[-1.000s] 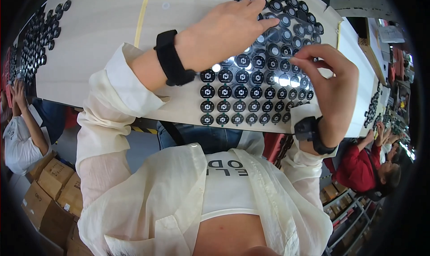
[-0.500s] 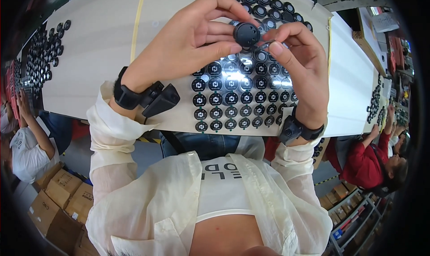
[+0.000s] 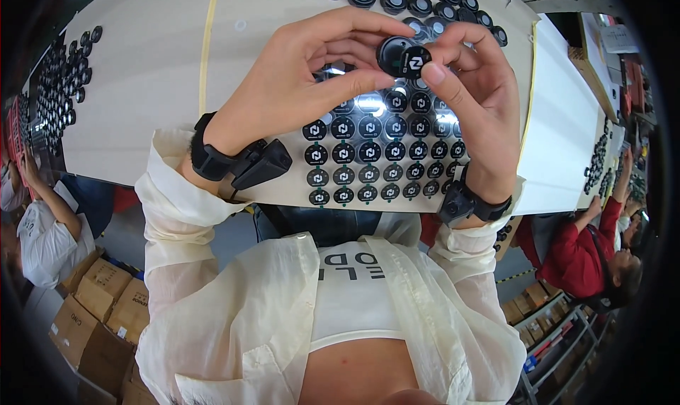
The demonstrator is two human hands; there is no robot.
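Note:
Over the far part of the worktable, my left hand (image 3: 294,75) grips a black round plastic part (image 3: 387,52) between fingers and thumb. A round black sticker (image 3: 416,62) with a white mark is pinched in my right hand (image 3: 476,97). It overlaps the right side of the part's face; whether the two touch, I cannot tell. Below both hands lies a shiny clear sheet of matching round stickers (image 3: 370,152) in rows, partly hidden by my hands and with bright glare on it.
Several black round parts (image 3: 420,6) with grey centres stand beyond my hands. More of them (image 3: 67,79) crowd the table's far left. Yellow tape (image 3: 207,47) crosses the tabletop (image 3: 142,86). One person in white (image 3: 49,235) sits left, another in red (image 3: 577,252) right. Cardboard boxes (image 3: 88,330) stand at lower left.
The sticker in my right hand, seen nearly edge-on beside the part before, now faces up and overlaps it. The part has shifted slightly right and tilted in my left hand.

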